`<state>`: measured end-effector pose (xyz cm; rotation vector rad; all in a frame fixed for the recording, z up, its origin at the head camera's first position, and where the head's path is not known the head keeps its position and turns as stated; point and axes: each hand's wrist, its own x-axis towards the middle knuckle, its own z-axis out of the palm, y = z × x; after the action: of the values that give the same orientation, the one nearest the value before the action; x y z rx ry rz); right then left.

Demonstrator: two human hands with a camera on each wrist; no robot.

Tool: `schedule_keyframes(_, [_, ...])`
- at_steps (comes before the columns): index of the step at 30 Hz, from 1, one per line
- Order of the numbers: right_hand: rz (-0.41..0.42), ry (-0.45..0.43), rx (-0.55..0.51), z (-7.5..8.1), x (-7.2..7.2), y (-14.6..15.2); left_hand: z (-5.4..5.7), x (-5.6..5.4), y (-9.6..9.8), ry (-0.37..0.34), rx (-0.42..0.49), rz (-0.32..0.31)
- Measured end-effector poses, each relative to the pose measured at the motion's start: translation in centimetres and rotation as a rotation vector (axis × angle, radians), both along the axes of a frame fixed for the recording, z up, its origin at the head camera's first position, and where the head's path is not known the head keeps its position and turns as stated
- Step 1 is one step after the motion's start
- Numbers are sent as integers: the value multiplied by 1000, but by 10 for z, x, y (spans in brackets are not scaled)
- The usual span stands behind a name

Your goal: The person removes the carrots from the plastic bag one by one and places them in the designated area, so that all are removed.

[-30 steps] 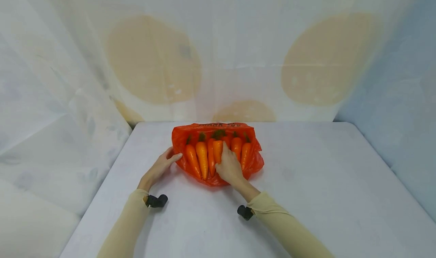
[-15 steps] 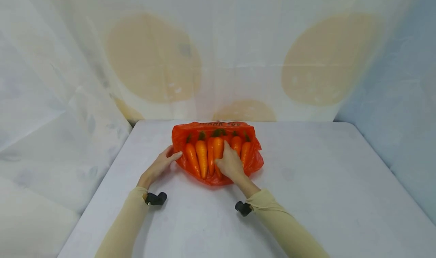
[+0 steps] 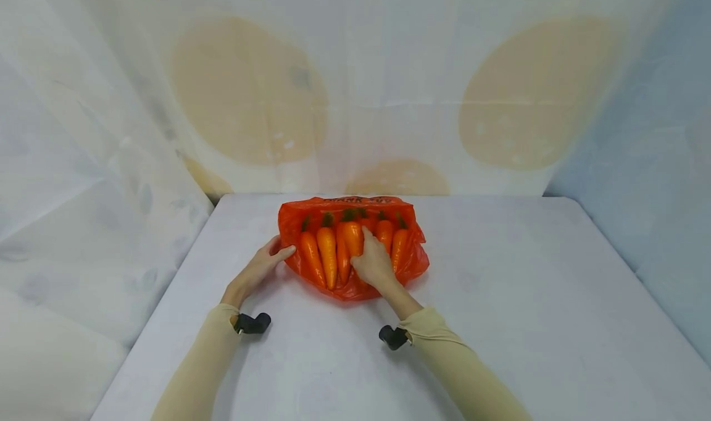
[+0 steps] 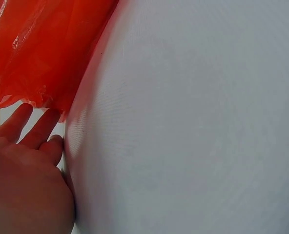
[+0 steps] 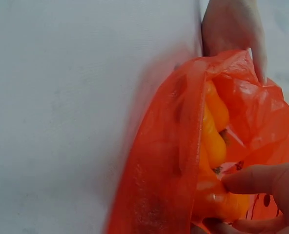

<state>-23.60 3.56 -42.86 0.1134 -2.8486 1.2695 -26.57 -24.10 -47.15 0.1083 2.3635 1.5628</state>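
Carrots (image 3: 326, 255) lie side by side in a red bag (image 3: 351, 292) on the white table (image 3: 516, 285), green tops pointing away from the person, tips toward them. Right hand (image 3: 375, 263) is down among them, clamped on one carrot (image 3: 352, 233) near the middle of the row: index finger along its right side near the top, thumb at its left side lower down, lower end hidden by the hand. Other carrots sit just left of the thumb and just beyond the knuckles to the right. Left hand (image 3: 258, 274) is at the bag's left end, well apart from the held carrot; thumb over the plastic, visible fingers spread, tips at the edge. Whether it pinches the film or only touches it, I can't tell. Writing (image 3: 358, 200): dark letters along the far edge of the bag, crumpled, seemingly THANK YOU. More dark marks show past the right fingers in the right wrist view, too cut off to read.
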Motion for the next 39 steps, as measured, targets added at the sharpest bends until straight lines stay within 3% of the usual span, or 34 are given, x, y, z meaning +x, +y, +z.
schedule_keyframes(6, [15, 16, -17, 5, 0, 5, 1, 1, 1, 5, 13, 4])
schedule_keyframes(15, [48, -11, -45, 9, 2, 12, 2, 5, 3, 3, 27, 10])
schedule_keyframes(21, [66, -36, -117, 16, 5, 17, 3, 5, 4, 17, 34, 15])
schedule_keyframes(28, [110, -49, -116, 17, 10, 21, 1, 5, 4, 11, 37, 12])
schedule_keyframes(36, [143, -45, -115, 25, 17, 29, 35, 23, 14, -38, 66, -3])
schedule_keyframes(39, [156, -49, -113, 26, 18, 31, 36, 24, 14, -31, 60, -10])
